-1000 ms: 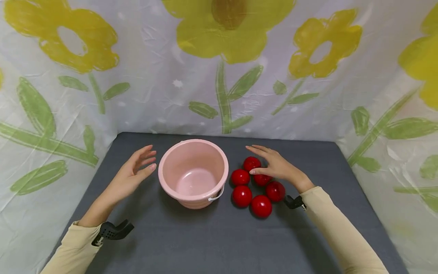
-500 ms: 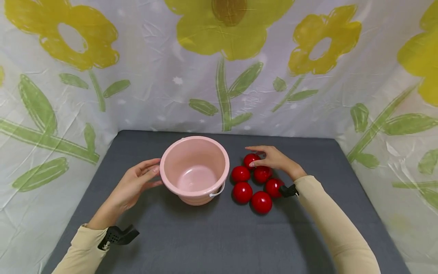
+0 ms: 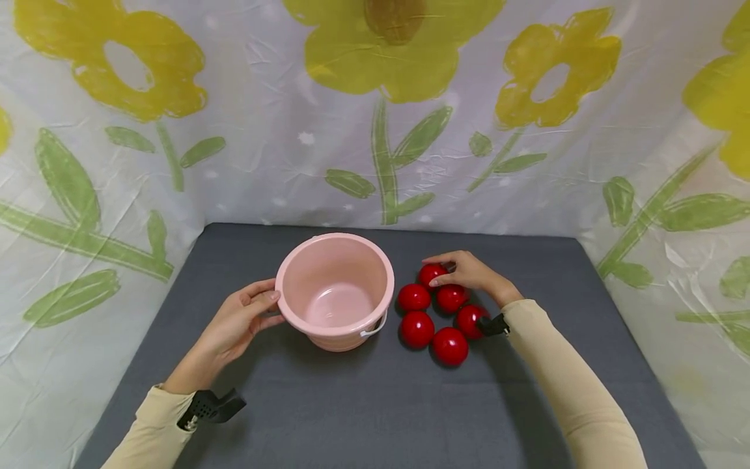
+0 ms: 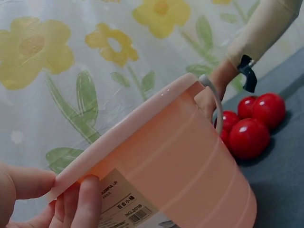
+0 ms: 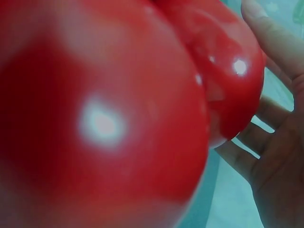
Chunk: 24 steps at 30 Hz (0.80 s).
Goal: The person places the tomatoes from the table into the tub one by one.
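Note:
A pink bucket (image 3: 335,337) stands upright left of the middle, with nothing inside it. My left hand (image 3: 237,326) pinches its rim at the left side, thumb on top and fingers beneath, as the left wrist view also shows. To the bucket's right lie several glossy red balls (image 3: 450,346) in a close ring. My right hand (image 3: 471,270) has its thumb and fingers round the farthest red ball (image 3: 432,273), partly hiding it. In the right wrist view nearer balls (image 5: 104,123) fill most of the picture, and the right hand (image 5: 280,147) shows behind them.
The bucket's white handle (image 3: 374,327) hangs on its right side, facing the balls. A printed label (image 4: 127,204) is stuck to its outer wall. The dark grey table (image 3: 351,417) is bounded by a flowered curtain (image 3: 263,163) behind and at both sides.
My left hand has moved right and down from beside the bucket to pinch its rim. My right hand has lowered from above the balls onto the farthest one.

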Each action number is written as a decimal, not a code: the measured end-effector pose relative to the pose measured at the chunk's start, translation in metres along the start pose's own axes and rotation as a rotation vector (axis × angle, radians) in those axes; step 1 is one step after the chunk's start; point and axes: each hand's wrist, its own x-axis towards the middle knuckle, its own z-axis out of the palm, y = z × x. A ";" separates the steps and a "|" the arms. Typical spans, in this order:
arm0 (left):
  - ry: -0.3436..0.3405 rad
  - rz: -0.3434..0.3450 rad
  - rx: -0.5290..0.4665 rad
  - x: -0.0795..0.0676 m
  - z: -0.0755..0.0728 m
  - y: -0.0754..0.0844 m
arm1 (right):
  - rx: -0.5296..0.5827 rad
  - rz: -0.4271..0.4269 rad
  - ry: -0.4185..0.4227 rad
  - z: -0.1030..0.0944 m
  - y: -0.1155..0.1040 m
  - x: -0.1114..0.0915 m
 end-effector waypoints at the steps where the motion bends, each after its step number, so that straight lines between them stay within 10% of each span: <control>1: 0.003 0.000 -0.012 0.000 0.000 -0.001 | 0.000 0.002 -0.004 0.000 0.000 0.001; 24: 0.038 -0.004 -0.141 0.001 0.006 -0.003 | -0.022 -0.018 0.012 -0.001 0.002 0.005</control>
